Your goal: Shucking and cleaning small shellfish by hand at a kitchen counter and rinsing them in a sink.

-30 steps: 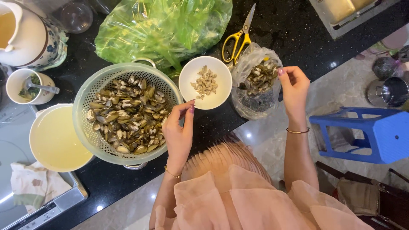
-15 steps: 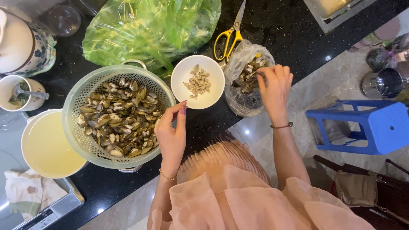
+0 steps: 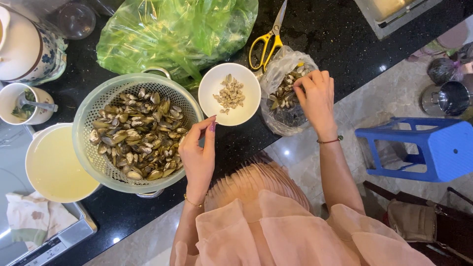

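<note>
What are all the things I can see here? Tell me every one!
colander: one, pale green, on the black counter, full of dark clams
small bowl: one, white, middle, holding shelled clam meat
clear bag: one, right of the bowl, holding empty shells
scissors: one, yellow handles, top
green bag: one, top, leafy greens inside
pot of broth: one, white, pale yellow liquid, left
cup with spoon: one, white, far left
jug: one, white with blue pattern, top left
stool: one, blue, on the floor, right
left hand: at the colander's edge
right hand: fingertips in the clear bag
</note>
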